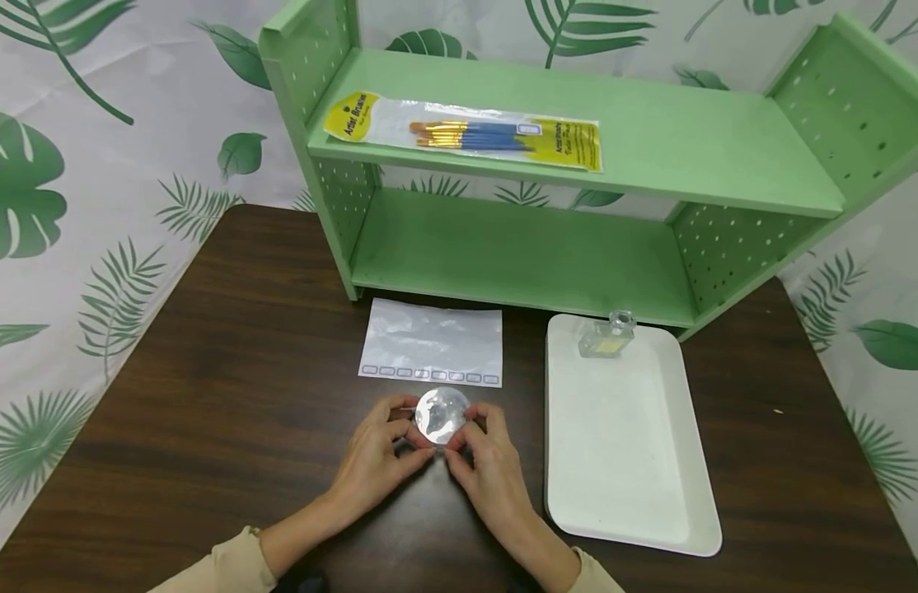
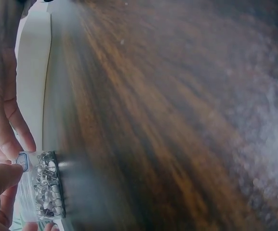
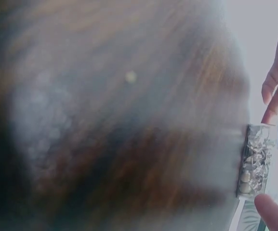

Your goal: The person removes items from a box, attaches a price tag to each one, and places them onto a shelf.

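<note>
- Two bare hands meet around one small clear jar (image 1: pixel 440 414) on the near side of a dark wooden table (image 1: pixel 229 412); the left hand (image 1: pixel 377 455) grips its left side and the right hand (image 1: pixel 493 463) its right, thumbs at the near side.
- Between the thumbs, on the jar's side, is one small blue-bordered label (image 2: pixel 25 159); whether it is fully stuck down I cannot tell.
- The jar is partly filled with shiny metal bits (image 2: pixel 47 185), too many and too jumbled to count.
- It looks light and stiff, probably hard plastic or glass, with a smooth wall that may slip; the bits would likely rattle if tipped. The best hold seems to be fingers around the sides, clear of the label.
- Just beyond the hands lies one pale sheet (image 1: pixel 433 336) with eight similar labels in a row along its near edge. It would likely be thin and bendy.
- Right of the right hand: one white tray (image 1: pixel 618 445), with one small glass bottle (image 1: pixel 603 339) at its far end.
- Farther beyond both hands: one green shelf (image 1: pixel 518 247), its upper board carrying one brush packet (image 1: pixel 466 132). The brushes overlap too much to count.
</note>
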Tool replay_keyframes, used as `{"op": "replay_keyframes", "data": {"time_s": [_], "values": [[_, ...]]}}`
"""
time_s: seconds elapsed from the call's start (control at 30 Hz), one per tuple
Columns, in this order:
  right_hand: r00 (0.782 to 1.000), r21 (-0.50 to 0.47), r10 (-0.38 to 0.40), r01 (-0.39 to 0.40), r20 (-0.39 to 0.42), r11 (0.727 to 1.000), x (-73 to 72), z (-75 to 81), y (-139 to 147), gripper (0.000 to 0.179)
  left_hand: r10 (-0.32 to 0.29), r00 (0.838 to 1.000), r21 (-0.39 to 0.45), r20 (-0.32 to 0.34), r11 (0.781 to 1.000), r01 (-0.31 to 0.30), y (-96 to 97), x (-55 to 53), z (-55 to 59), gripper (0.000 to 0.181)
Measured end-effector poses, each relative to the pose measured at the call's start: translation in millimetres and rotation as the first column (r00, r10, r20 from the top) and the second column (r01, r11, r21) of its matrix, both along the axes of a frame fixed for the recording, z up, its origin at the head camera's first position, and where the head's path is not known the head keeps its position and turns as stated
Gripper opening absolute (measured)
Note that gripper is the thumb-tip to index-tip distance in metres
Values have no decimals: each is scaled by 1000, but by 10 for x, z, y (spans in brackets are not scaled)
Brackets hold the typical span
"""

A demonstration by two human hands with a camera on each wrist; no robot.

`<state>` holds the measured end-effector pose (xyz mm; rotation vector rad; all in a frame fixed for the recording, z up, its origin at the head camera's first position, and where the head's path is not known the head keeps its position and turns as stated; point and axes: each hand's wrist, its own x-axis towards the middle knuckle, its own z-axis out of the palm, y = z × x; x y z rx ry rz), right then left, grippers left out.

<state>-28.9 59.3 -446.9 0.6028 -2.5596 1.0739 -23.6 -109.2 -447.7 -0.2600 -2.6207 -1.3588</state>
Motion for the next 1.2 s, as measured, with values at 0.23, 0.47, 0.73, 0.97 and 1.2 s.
{"op": "replay_keyframes", "data": {"time_s": [0.23,0.47,0.73,0.97,1.2], "values": [[997,5,21,-21,-80,1000,-29,-30,7,31,9,1000,7,-11,1000,-9,9,4,-20,24],[993,22,22,-19,-116,1000,-45,-48,3,35,13,999,11,-31,1000,-12,12,9,-26,25],[997,11,4,-3,-81,1000,-52,-46,7,39,19,999,-27,-51,999,-20,9,1,-32,26],[999,16,-26,26,-35,1000,-80,-21,22,46,14,997,-54,-73,998,-18,2,-9,-31,25],[1000,21,2,-2,-3,1000,-114,17,45,57,-1,995,-62,-95,998,-5,-10,-24,-32,28]]}}
